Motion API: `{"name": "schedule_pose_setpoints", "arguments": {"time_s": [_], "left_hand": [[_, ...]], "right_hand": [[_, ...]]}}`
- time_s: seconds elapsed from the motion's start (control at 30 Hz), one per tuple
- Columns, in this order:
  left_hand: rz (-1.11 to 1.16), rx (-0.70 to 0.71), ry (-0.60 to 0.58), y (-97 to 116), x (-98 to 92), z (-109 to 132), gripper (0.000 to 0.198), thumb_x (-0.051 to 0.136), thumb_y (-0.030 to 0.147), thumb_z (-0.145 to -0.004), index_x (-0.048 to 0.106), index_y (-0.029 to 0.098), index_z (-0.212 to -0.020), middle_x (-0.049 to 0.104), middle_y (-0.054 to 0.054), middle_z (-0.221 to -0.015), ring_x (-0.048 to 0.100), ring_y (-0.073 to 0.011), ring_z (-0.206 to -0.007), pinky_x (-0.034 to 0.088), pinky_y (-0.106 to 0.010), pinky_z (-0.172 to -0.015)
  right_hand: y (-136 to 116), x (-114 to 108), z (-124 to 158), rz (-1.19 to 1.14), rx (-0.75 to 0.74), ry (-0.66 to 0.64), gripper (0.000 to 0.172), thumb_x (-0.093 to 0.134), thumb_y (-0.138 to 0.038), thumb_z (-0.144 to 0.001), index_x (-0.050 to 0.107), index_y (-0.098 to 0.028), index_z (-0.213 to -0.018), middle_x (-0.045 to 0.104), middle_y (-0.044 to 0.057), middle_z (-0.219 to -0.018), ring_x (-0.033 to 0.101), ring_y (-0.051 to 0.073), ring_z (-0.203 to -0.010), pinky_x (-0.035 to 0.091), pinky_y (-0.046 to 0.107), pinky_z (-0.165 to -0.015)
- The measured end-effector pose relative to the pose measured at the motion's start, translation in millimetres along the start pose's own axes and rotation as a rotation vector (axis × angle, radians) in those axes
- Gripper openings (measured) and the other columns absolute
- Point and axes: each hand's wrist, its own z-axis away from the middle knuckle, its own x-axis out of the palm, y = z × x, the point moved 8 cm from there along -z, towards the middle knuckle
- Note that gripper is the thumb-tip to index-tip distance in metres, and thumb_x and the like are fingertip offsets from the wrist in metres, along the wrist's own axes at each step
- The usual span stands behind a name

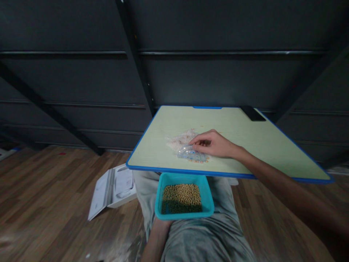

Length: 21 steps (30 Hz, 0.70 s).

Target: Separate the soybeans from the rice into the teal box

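My right hand reaches in from the right over the pale tabletop. Its thumb and fingertips pinch a clear half-round plastic protractor with blue marks, tilted over the board. Beside and behind the protractor lies a thin patch of whitish grains. A few tan beans show along its near edge. Below the table's front edge, over my lap, is a teal plastic tray with many tan beans inside. My left hand goes under the tray's near rim; its fingers are hidden there.
A black phone lies at the table's back right corner. On the wooden floor to the left is an open white box. A dark panelled wall stands right behind the table, whose blue rim runs above my lap.
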Motion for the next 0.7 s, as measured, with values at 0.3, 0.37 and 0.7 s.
{"name": "schedule_pose_setpoints", "arguments": {"time_s": [0.3,0.37,0.7], "left_hand": [[0.115,-0.082,0.023,0,9.6,13,0.056,0.032,0.018,-0.090,0.069,0.027,-0.051,0.074,-0.002,-0.059,0.075,-0.0221,-0.086,0.048,-0.045,-0.101],[0.105,-0.073,0.026,2,8.4,13,0.055,0.033,0.016,-0.089,0.069,0.027,-0.050,0.074,-0.002,-0.058,0.075,-0.0214,-0.083,0.048,-0.043,-0.102],[0.013,-0.045,0.065,-1,0.2,6,0.054,0.035,0.013,-0.088,0.068,0.027,-0.047,0.074,-0.003,-0.059,0.070,-0.0190,-0.108,0.030,-0.038,-0.113]], "right_hand": [[-8,3,1,-0.027,-0.023,-0.052,0.023,0.063,-0.027,-0.090,0.077,-0.015,-0.104,0.076,0.005,-0.084,0.059,0.012,-0.067,0.045,0.025,-0.062],[-9,4,1,-0.034,-0.033,-0.054,0.023,0.063,-0.027,-0.090,0.077,-0.015,-0.104,0.075,0.005,-0.083,0.059,0.011,-0.066,0.044,0.025,-0.061],[-10,5,2,-0.064,-0.052,-0.052,0.023,0.064,-0.027,-0.090,0.077,-0.014,-0.104,0.074,0.005,-0.079,0.060,0.011,-0.064,0.045,0.024,-0.060]]}}
